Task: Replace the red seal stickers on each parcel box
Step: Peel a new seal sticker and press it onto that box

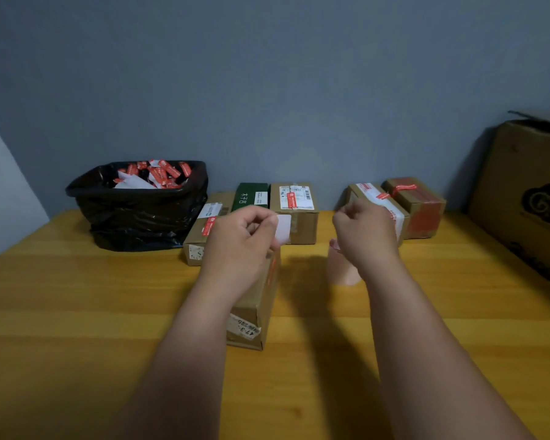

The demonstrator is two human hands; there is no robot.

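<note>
My left hand [245, 236] pinches a small white backing paper [283, 228] above a brown parcel box [254, 312] that lies lengthwise on the table under my left forearm. My right hand [362, 230] is raised to the right of it with curled fingers. It pinches a blurred pale red sticker [342, 268] that hangs below it. Along the wall stand more parcels: a brown box with a red seal [204, 230], a green box [251, 195], a brown box with a red seal [294, 208], a white-taped box [378, 201] and a red-taped box [419, 204].
A bin lined with a black bag [140, 211] stands at the back left, holding several used red stickers and white papers. A large open cardboard carton [527, 198] stands at the right edge. The wooden table [77, 312] runs to a grey wall.
</note>
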